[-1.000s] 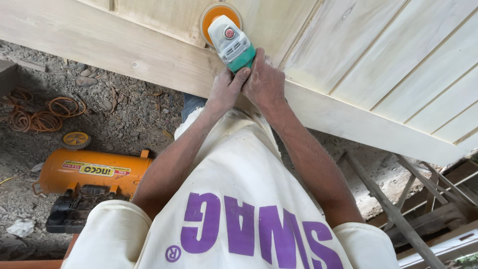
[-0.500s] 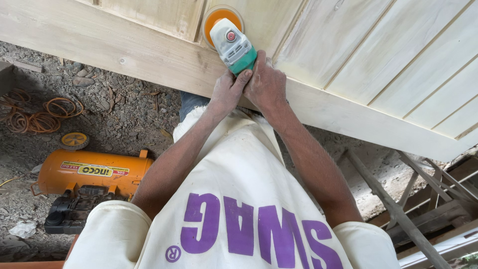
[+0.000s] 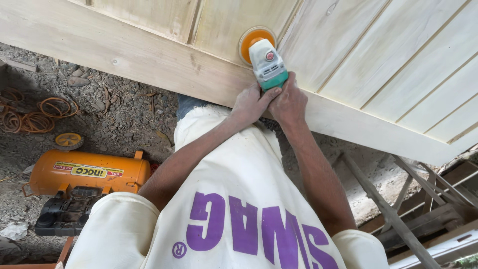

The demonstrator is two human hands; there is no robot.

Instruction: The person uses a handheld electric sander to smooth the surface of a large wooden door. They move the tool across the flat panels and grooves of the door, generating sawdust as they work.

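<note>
A pale wooden door panel [image 3: 378,55] with grooved boards lies flat across the top of the view. On it rests a green and white power sander [image 3: 267,62] with an orange round disc [image 3: 251,39] against the wood. My left hand [image 3: 250,103] and my right hand [image 3: 289,102] both grip the sander's green rear end, side by side, just above the panel's near rail [image 3: 149,55]. Both hands are dusty.
An orange air compressor tank [image 3: 87,172] with a black motor [image 3: 62,213] lies on the gravel ground at lower left. Coiled orange hose [image 3: 35,117] and a yellow wheel [image 3: 68,140] lie near it. Wooden trestle legs [image 3: 393,214] stand at lower right.
The sander and both hands have shifted to the right along the panel and slightly toward me. The view has moved a little with them.
</note>
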